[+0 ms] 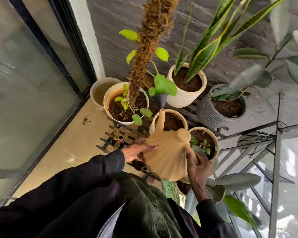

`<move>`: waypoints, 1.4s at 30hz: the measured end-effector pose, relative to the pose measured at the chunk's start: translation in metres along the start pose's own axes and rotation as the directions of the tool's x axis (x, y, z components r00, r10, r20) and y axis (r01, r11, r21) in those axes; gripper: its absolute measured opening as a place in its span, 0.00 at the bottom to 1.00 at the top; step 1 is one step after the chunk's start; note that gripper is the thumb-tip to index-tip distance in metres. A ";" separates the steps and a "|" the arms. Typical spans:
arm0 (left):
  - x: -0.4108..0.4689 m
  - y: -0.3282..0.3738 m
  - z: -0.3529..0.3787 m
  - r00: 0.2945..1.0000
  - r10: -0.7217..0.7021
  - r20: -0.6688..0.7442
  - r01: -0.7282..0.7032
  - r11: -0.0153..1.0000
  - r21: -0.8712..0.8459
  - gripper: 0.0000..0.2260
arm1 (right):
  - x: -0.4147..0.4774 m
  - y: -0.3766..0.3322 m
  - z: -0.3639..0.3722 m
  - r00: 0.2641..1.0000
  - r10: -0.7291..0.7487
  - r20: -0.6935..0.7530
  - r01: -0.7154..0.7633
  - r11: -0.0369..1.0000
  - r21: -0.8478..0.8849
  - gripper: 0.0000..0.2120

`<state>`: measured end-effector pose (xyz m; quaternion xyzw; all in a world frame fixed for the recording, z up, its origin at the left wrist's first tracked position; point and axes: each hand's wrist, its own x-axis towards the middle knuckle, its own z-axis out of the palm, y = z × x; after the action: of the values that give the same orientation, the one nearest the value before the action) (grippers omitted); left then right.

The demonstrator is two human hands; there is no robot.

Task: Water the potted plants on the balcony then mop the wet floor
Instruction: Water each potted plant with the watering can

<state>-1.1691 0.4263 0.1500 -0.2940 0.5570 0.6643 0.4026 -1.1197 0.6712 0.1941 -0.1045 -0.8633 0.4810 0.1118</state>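
Note:
I hold a tan ribbed watering can [165, 157] in both hands over the pots. My right hand [199, 170] is wrapped around its handle, and my left hand [136, 150] presses flat against its left side. The spout rises to a dark rose head [160, 98] between a white pot with a moss pole [110, 100] and a cream pot with a snake plant [187, 98]. Under the spout sits a cream pot of bare soil [170, 121]; a cream pot with a small green plant [212, 143] lies right of the can.
A grey textured pot [206, 114] stands at the right on a black metal rack [218, 129]. An empty white bucket [100, 90] sits in the corner by the glass door [33, 79]. Beige floor tiles [67, 145] lie at left; a railing [277, 169] bounds the right.

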 end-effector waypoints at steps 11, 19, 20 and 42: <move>-0.022 -0.023 -0.095 0.998 -0.046 0.038 0.050 0.993 -0.108 0.43 | -0.009 -0.069 0.073 0.975 0.045 0.218 -0.026 0.996 -0.088 0.15; -0.027 -0.016 -0.136 0.997 -0.076 0.031 0.081 0.975 -0.207 0.51 | 0.034 -0.115 0.130 0.935 0.132 0.328 -0.039 0.961 -0.276 0.25; -0.027 -0.014 -0.139 0.996 -0.085 0.029 0.089 0.972 -0.217 0.53 | 0.040 -0.121 0.136 0.929 0.146 0.340 -0.041 0.954 -0.297 0.22; -0.027 0.013 -0.172 0.984 -0.114 0.138 0.153 0.934 -0.322 0.52 | 0.105 -0.195 0.210 0.864 0.255 0.434 0.055 0.808 -0.586 0.19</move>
<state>-1.1767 0.2522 0.1439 -0.3551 0.3918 0.7356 0.4235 -1.2958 0.4309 0.2628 -0.0542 -0.9602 0.2103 -0.1758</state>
